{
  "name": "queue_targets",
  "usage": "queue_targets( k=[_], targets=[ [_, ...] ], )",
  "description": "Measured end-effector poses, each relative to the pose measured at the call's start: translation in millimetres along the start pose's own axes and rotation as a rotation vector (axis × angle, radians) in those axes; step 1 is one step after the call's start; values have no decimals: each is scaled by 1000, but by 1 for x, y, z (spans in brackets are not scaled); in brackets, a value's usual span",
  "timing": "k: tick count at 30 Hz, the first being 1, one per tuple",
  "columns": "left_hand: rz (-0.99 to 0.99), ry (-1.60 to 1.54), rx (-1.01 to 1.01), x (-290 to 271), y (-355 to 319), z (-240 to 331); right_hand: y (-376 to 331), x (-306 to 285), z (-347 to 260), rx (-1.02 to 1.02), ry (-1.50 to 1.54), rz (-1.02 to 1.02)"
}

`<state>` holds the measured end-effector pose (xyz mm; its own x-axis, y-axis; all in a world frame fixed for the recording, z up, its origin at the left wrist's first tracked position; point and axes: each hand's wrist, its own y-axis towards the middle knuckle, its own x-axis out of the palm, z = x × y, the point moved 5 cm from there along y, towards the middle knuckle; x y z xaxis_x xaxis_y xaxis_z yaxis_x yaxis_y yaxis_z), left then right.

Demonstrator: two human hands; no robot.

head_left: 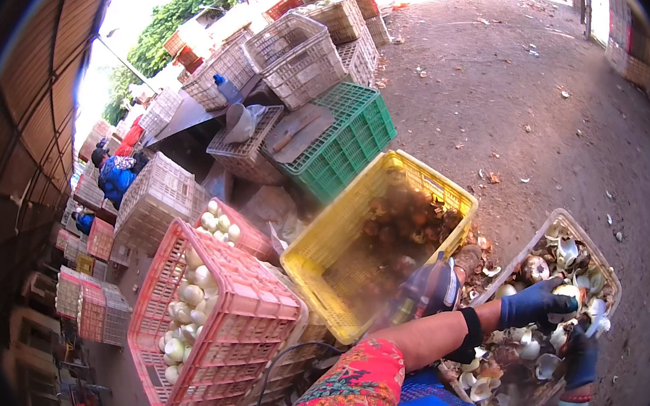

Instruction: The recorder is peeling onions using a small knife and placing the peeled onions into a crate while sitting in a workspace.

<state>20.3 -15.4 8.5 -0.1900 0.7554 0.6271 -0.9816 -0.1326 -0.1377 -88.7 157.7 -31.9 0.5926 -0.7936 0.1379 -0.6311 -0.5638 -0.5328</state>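
My left hand, in a dark blue glove, reaches over a pale crate filled with onion peels and scraps. Its fingers close round a whitish onion. Close below it is my right hand, also gloved, with the fingers curled. A thin pale piece shows just above those fingers; whether it is a blade or a peel I cannot tell. A brown-skinned onion lies among the scraps beside my left hand. Loose white onion layers fill the crate below my wrist.
A yellow crate holds brown unpeeled onions. Left of it, a tilted pink crate contains peeled white onions. Beyond stand a green crate and stacked pale crates. A person in blue is farther left.
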Motion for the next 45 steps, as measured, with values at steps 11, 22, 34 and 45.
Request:
queue_targets(
  k=[11, 22, 34, 45],
  targets=[
    [26, -145, 98, -5, 0, 9, -45, 74, -48, -103, 250, 1],
    [84, -4, 12, 2, -3, 8, -47, 60, -43, 257, 461, -25],
    [133, 259, -128, -13, -5, 23, -40, 46, -46, -625, -323, 73],
    [-205, 805, 11, -7, -10, 6, -53, 62, -35, -948, -1052, 260]
  ],
)
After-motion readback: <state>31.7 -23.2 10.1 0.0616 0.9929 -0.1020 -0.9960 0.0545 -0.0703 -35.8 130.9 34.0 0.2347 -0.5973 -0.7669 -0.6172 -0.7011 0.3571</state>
